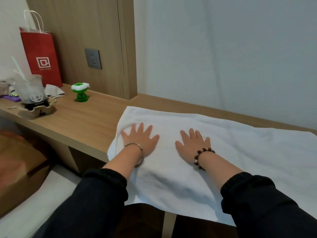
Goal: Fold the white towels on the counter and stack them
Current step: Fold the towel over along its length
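At the far left end of the counter [82, 121], a red paper bag [41, 55] stands against the back wall. In front of it a clear cup with a straw [30, 90] sits in a cardboard carrier [36, 110] close to the front edge. A small green figure [80, 93] stands a little to the right, near the back.

The white towel [231, 152] is spread over the right half of the counter, from near the back edge to past the front edge, where its near hem hangs free. Its left border looks thick and rounded, as if doubled. Only this one towel can be made out.

The left hand [139, 138] lies flat on the towel beside that left border, fingers straight and fanned, gripping nothing. The right hand [193, 143] lies flat further right, near the towel's middle, fingers likewise spread and closed on nothing. Both seem to be smoothing the cloth.

The chief risk is the overhang: its weight, or a stroke pulled toward the body, could drag the towel off the front edge. Uneven pressure could push wrinkles toward the far right end, giving a crooked fold. A wide leftward sweep could also topple the green figure or the cup.
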`<control>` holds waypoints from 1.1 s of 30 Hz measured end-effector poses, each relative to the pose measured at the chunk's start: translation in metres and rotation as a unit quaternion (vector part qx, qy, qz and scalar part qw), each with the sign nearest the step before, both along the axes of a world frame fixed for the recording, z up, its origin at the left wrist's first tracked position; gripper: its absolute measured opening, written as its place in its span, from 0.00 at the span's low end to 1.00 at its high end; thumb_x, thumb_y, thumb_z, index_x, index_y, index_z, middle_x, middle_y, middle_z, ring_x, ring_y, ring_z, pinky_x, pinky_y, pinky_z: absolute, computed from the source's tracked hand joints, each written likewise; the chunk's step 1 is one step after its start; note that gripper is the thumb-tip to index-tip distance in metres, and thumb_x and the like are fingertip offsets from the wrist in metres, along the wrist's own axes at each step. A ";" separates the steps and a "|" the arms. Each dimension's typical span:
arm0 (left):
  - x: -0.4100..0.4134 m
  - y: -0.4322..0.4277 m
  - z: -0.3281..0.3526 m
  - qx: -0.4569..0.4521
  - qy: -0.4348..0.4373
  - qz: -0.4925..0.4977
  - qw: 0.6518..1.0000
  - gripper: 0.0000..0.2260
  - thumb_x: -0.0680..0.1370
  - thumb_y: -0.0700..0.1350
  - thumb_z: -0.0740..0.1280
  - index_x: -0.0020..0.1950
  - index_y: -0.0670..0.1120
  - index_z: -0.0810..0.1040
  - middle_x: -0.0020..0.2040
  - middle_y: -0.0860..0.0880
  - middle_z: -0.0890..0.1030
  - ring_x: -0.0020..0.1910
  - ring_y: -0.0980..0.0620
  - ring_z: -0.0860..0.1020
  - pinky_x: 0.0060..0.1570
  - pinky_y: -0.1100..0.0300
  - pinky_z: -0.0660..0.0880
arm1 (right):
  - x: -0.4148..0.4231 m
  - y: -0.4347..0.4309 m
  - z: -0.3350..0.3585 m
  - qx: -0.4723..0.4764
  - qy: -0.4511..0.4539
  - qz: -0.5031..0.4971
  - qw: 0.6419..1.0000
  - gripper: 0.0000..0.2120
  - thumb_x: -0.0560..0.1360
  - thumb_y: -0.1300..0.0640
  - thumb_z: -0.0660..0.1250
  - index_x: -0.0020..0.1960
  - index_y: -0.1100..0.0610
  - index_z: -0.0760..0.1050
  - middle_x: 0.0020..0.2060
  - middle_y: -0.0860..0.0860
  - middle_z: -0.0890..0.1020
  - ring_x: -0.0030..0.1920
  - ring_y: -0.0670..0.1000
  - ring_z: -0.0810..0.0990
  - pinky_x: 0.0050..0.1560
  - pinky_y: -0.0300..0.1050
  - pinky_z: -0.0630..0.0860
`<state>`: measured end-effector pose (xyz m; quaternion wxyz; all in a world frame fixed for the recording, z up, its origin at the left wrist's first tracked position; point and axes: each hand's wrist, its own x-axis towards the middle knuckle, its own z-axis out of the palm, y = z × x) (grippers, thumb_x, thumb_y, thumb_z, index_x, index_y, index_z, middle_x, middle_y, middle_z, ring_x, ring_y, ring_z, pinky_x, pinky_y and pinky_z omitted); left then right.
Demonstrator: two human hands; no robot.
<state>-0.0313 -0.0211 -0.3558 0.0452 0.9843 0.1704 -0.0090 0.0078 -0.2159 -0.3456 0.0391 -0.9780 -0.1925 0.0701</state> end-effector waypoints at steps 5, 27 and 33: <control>0.003 0.026 0.012 0.000 0.048 0.076 0.996 0.26 0.79 0.62 0.40 0.76 0.60 0.43 0.78 0.54 0.40 0.76 0.46 0.39 0.68 0.32 0.40 | 0.008 -0.035 -0.003 -0.011 -0.016 -0.119 0.993 0.30 0.78 0.39 0.40 0.77 0.46 0.43 0.77 0.49 0.42 0.77 0.50 0.41 0.71 0.66 0.41; 0.012 -0.143 0.000 -0.007 -0.003 -0.166 0.986 0.28 0.78 0.62 0.43 0.77 0.57 0.45 0.78 0.51 0.43 0.76 0.47 0.41 0.71 0.40 0.41 | 0.103 -0.145 0.065 0.135 -0.134 -0.160 0.969 0.14 0.79 0.65 0.54 0.53 0.67 0.78 0.53 0.62 0.79 0.53 0.61 0.77 0.49 0.46 0.71; 0.013 -0.143 0.000 -0.019 -0.024 -0.166 0.986 0.27 0.78 0.60 0.45 0.77 0.56 0.49 0.78 0.51 0.46 0.77 0.47 0.43 0.71 0.41 0.42 | 0.126 -0.136 0.051 0.004 -0.043 -0.097 0.994 0.15 0.78 0.57 0.64 0.62 0.62 0.76 0.60 0.57 0.78 0.60 0.57 0.76 0.59 0.47 0.72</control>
